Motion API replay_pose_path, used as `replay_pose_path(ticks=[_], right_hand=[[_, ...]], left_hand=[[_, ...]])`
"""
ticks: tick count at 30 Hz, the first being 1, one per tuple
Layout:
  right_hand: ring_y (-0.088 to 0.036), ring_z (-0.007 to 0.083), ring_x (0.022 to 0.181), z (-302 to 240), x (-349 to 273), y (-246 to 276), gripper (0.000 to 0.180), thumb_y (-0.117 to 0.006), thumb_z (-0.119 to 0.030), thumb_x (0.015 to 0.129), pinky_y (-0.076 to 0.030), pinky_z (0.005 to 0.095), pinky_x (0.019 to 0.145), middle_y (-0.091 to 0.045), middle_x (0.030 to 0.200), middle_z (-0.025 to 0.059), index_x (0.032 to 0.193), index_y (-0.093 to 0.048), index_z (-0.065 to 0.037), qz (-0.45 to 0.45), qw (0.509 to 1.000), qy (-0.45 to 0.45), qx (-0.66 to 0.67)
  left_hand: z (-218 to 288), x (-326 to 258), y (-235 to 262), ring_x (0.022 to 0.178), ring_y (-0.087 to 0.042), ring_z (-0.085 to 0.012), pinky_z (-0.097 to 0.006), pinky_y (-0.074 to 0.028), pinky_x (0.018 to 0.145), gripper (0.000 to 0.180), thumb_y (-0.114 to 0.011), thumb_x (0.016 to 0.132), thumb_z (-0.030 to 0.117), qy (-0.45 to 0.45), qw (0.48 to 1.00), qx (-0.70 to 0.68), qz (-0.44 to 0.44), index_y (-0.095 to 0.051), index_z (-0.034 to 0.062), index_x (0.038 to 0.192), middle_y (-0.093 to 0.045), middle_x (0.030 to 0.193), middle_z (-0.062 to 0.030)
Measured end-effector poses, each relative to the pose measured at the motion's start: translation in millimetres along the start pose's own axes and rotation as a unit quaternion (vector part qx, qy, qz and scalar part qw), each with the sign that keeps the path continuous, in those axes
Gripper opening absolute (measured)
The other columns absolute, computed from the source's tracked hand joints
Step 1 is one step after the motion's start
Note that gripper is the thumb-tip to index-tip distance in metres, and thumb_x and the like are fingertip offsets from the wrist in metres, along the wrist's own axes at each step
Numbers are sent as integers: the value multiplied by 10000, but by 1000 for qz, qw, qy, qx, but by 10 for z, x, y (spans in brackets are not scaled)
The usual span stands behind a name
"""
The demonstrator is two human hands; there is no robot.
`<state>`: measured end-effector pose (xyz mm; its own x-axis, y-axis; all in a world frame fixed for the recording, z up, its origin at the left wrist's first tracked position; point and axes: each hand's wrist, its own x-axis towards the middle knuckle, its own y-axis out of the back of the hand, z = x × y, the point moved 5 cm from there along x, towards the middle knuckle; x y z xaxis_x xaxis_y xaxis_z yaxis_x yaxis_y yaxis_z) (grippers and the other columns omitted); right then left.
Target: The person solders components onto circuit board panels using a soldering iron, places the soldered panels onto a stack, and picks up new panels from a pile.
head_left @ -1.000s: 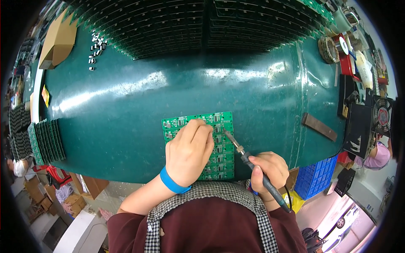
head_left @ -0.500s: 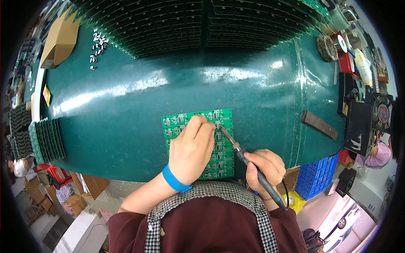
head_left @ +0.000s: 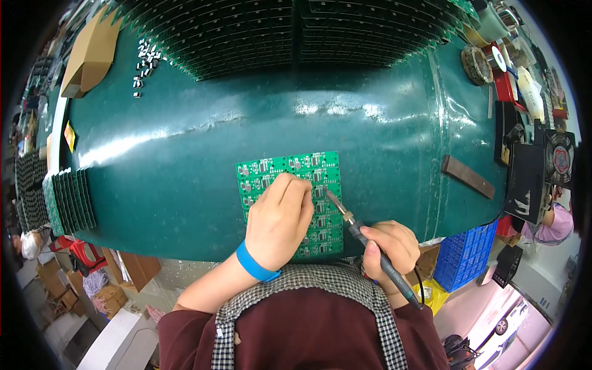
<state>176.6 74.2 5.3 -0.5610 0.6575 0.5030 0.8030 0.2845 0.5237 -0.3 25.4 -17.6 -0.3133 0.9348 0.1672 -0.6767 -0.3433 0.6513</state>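
A green panel of circuit boards [head_left: 324,223] lies flat on the table in front of me, covered with rows of small black and silver parts. My left hand [head_left: 276,216], a blue band around its wrist, reaches over the panel's middle. Its thumb and fingers are pinched together just above the boards; whatever is between them is hidden. In my right hand [head_left: 394,250] is a soldering iron [head_left: 348,217], gripped by its dark handle like a pen. The iron's tip points at the panel's right part, close to the left fingertips. I cannot tell if it touches.
Tall stacks of green boards [head_left: 246,43] line the back of the green table [head_left: 172,179]. Small loose parts [head_left: 147,61] and a cardboard box [head_left: 91,58] are far left, more boards [head_left: 71,200] left. A dark bar [head_left: 467,176] and fan [head_left: 560,158] stand right; a blue crate [head_left: 464,256] is below.
The panel has slid slightly away from me. The iron's tip has drawn back a little toward me, relative to the boards. Left fingers remain pinched.
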Motion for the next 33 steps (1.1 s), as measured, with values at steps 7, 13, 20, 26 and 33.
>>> replay_pose_path(ticks=[7,13,20,26,33], right_hand=[[-626,214,548,23,20,-66,135,-658,-44,740,-500,289,494,-628,683,95,864,-668,10,2,1000,-17,3],[-618,212,538,21,33,-41,126,-655,-46,748,-495,287,488,-624,675,94,860,-668,9,-3,1000,-18,1],[-606,221,522,-20,-36,30,127,-632,-60,747,-490,293,477,-605,652,93,848,-666,8,2,1000,-6,1],[-611,217,527,-17,-23,-19,132,-635,-54,737,-492,291,481,-605,652,88,849,-667,8,-3,1000,-2,-2],[-608,214,520,5,-36,3,118,-650,-52,724,-486,290,472,-607,651,87,827,-670,3,6,1000,-9,5]], left_hand=[[3,-7,-11,729,-606,-290,-358,-488,605,172,-638,764,-60,-4,1000,8,2,-575,25,900,-580,866,-113],[31,-27,31,748,-619,-290,-354,-500,624,165,-647,761,-55,-11,999,43,-3,-577,24,887,-604,889,-114],[41,-63,20,727,-627,-254,-340,-521,586,153,-656,766,-13,-29,999,29,10,-564,42,875,-592,895,-84],[44,-68,0,737,-624,-271,-345,-514,597,172,-660,755,-34,-21,999,31,3,-563,33,879,-586,914,-99],[45,-66,-25,712,-625,-254,-342,-515,567,150,-653,772,-12,-39,998,40,11,-552,39,871,-563,910,-86]])
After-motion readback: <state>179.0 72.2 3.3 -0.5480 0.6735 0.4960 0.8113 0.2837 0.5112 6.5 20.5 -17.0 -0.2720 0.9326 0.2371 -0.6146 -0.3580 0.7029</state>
